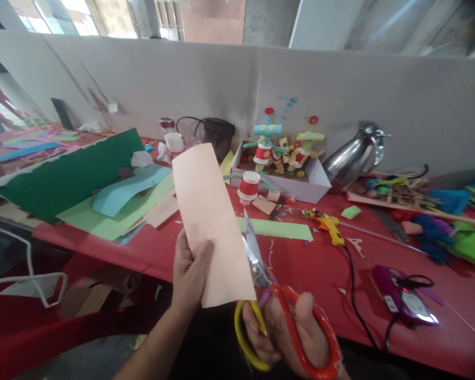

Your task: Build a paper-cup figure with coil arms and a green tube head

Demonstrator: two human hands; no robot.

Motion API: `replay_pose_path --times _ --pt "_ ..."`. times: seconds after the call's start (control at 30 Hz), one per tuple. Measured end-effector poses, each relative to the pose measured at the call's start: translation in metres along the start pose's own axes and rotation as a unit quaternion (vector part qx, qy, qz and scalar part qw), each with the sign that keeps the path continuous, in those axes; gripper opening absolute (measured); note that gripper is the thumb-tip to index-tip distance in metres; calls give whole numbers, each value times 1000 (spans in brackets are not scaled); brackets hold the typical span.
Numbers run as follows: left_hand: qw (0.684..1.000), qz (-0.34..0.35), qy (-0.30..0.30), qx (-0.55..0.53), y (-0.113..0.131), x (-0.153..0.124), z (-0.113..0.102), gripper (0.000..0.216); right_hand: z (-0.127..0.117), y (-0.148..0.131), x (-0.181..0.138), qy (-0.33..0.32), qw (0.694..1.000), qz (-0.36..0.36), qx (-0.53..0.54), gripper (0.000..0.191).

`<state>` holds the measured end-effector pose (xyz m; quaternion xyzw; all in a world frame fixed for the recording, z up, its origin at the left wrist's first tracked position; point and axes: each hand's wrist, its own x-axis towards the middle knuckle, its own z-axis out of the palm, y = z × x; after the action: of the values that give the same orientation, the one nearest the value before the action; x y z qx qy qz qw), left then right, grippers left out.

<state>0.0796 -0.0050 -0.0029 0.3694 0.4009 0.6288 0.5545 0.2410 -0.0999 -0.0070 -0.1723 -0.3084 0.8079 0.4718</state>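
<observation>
Grips a long, peach-coloured rectangular paper sheet (214, 221) in the left hand (190, 282), thumb across its face, just left of the right hand (276, 319). Looks light, thin and springy, likely to crease under pressure; best pinched lightly along an edge. Grips metal-bladed scissors with red and yellow handles (256, 266) in the right hand. Ahead of both hands, an open white cardboard box (296, 187) with red-and-white cup-bodied figures (263, 153) inside. Beyond the right hand, a silver metal jug (348, 163), contents hidden; farther right, a shallow pink-edged tray (364, 199) heaped with thin wooden sticks (406, 190).
</observation>
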Motion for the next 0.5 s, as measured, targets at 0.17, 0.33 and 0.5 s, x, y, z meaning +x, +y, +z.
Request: replay_pose_path --times 0.17,0.33,0.5 --pt "1000 -19 -4 0 3 -7 3 45 -4 5 3 2 1000 -8 -21 82" --pt "999 -35 -6 -3 6 -13 3 41 -8 13 7 9 1000 -11 -25 81" --pt "999 -42 4 -2 8 -16 4 45 -12 22 5 18 1000 22 -7 81"
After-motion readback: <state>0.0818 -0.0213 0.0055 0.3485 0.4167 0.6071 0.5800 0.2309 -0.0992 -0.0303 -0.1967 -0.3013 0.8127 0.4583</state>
